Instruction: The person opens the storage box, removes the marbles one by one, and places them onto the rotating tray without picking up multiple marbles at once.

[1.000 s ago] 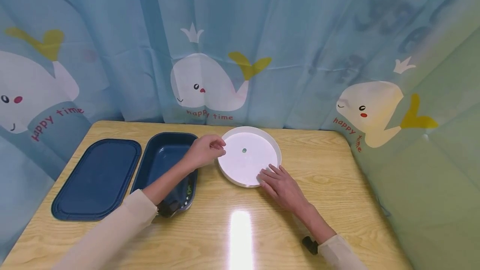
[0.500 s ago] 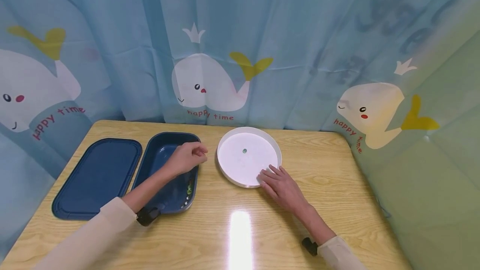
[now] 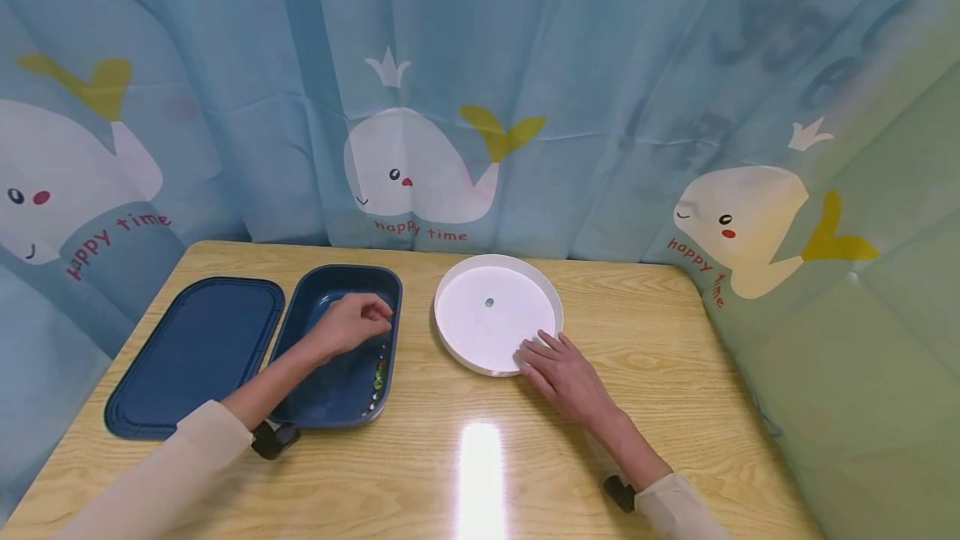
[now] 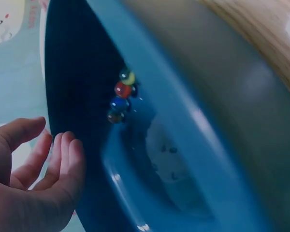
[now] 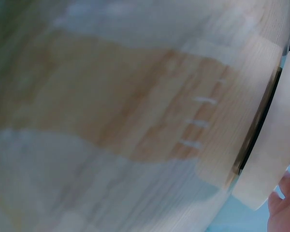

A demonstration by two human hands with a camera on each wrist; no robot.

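The left hand (image 3: 351, 327), fingers loosely bent around nothing visible, hangs over the blue bin (image 3: 318, 397), nine o'clock from the white tray (image 3: 480, 344); the right hand (image 3: 567, 377), fingers relaxed, touches it near four — a nudge there could roll the marble (image 3: 490, 302), just off-centre toward eleven.

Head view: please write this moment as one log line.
left hand: empty, above blue bin; right hand: at rim of white tray; marbles: in bin; single marble: in tray
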